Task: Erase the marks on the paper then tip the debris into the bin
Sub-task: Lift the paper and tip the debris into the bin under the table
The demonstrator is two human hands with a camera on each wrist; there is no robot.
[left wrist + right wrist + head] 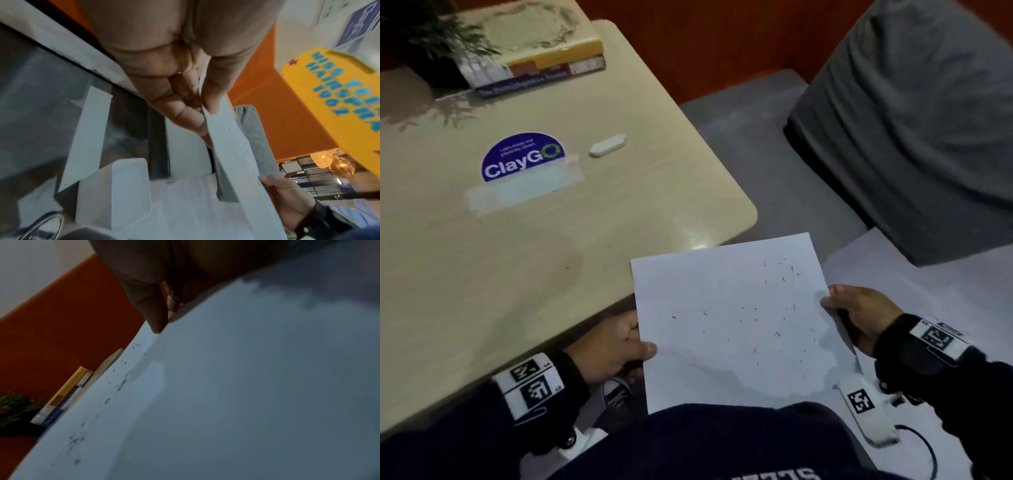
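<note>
Nearest you, your left hand (616, 346) pinches the left edge of the paper (736, 329) between thumb and fingers, and your right hand (859, 315) grips the right edge the same way, so the sheet hangs off the table (551, 240), over your lap. Dark eraser debris (777, 334) lies scattered across the sheet, mostly on its right half. The white eraser (607, 145) rests on the table, well apart, beside the blue ClayGo sticker (522, 157), with stacked books (541, 65) at the far edge.

eraser (607, 145) on the table (482, 260), behind the paper (722, 342); books (534, 51) farther back.
</note>
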